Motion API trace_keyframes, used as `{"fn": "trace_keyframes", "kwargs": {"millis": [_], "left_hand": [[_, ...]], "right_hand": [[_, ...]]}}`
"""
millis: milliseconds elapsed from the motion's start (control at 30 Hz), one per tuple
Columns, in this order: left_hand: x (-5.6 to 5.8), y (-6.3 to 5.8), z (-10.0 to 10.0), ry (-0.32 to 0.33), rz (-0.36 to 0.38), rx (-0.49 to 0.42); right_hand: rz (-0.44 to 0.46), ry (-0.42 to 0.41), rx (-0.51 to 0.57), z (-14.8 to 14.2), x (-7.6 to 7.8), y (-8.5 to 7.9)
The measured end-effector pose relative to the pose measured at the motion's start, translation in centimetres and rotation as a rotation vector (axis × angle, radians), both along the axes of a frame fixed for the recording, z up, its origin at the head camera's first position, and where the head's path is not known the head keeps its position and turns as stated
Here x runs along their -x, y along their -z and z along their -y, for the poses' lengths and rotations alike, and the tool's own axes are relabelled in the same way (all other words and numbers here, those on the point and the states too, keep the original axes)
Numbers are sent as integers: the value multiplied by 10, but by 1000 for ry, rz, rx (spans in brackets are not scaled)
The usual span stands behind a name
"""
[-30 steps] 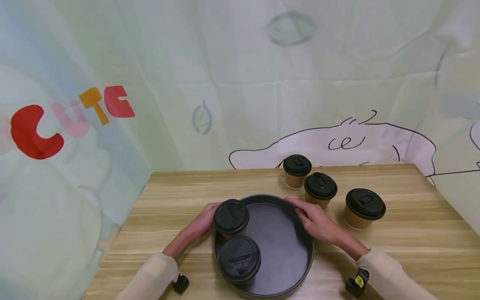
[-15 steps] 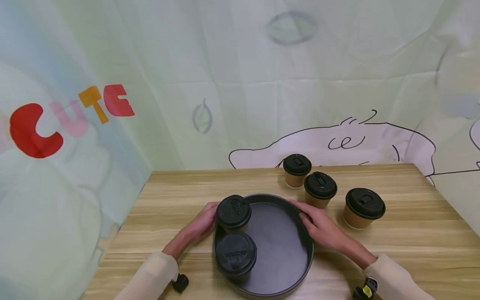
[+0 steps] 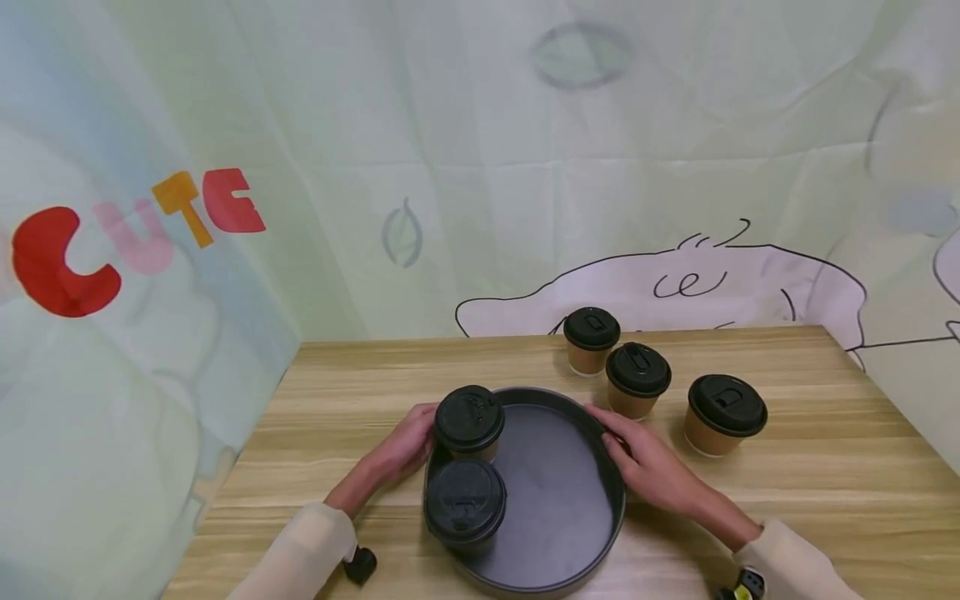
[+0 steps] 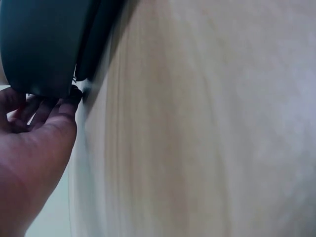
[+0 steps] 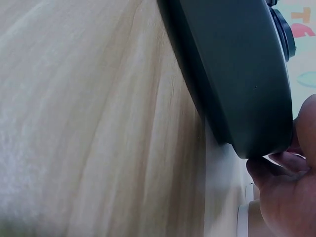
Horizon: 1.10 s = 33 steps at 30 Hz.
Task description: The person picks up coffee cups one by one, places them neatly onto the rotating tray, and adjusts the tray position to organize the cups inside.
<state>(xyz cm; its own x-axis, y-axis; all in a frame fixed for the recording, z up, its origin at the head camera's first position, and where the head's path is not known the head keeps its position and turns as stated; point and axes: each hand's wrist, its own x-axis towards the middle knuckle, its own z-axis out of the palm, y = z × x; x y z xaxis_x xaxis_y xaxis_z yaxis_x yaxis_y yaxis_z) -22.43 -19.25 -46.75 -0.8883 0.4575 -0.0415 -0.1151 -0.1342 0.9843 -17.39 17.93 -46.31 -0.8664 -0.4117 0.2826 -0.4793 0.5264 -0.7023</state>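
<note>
A dark round tray point(image 3: 558, 500) with a raised rim rests on the wooden table. Two paper coffee cups with black lids stand inside its left part: one cup point(image 3: 469, 421) at the back left, the other cup point(image 3: 465, 507) nearer. My left hand point(image 3: 408, 439) holds the tray's left side, its fingertips partly behind the back-left cup. In the left wrist view, its fingers curl at the edge of the tray point(image 4: 42, 49). On the right side, my right hand point(image 3: 651, 468) grips the rim; the right wrist view shows thumb and fingers around the wall of the tray point(image 5: 242, 79).
Behind and right of the tray stand three more lidded cups: a far cup point(image 3: 588, 357), a middle cup point(image 3: 633, 398) close to my right fingertips, and a right cup point(image 3: 716, 433). A printed curtain point(image 3: 360, 208) hangs behind the table point(image 3: 337, 375).
The tray has turned slightly clockwise: its back-left cup shifted right and away, the nearer cup left and away. My right hand slid right and toward me; my left hand stayed nearly still.
</note>
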Motion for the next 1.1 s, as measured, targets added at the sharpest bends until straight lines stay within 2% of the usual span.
{"fn": "trace_keyframes", "kwargs": {"millis": [300,500,700,867,1000,1100], "left_hand": [[2,1,0,6,-8,23],[2,1,2,11,9,27],[1,-1,2,28,21,21],[1,-1,2,16,17,47],[2,-1,2,14,7,67],[3,0,3,19,-1,77]], "right_hand": [[18,15,19,-1,-3,-2],[14,26,78,-6,-8,-7],[-61,64,99,-17,-14,-22],[-155,69,127,-30,-18,-39],[-235,103,127,-45,-17,-52],[-260,122,141,-58,-15,-61]]}}
